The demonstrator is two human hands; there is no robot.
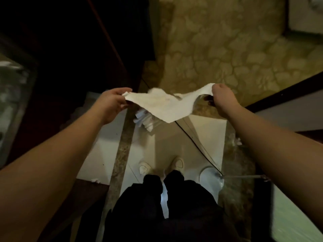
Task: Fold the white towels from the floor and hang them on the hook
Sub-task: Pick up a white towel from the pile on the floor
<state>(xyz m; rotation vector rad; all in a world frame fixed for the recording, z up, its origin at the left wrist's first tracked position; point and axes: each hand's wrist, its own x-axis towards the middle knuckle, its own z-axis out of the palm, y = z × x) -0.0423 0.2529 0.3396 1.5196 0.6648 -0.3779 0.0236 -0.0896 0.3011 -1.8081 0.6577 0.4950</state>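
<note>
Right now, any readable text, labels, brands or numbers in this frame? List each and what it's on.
None readable.
White towel, held stretched between the left hand and the right hand: no print or tag visible.
Crumpled white pile on the floor below it: bluish marks, too blurred to tell if they are text.
Shoes: no legible brand.

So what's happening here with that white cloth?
A person stands holding a white towel stretched out in the air between both hands. The left hand pinches one end and the right hand grips the other, so it sags in the middle, not yet folded. More white cloth lies bunched on the floor below it.
</note>
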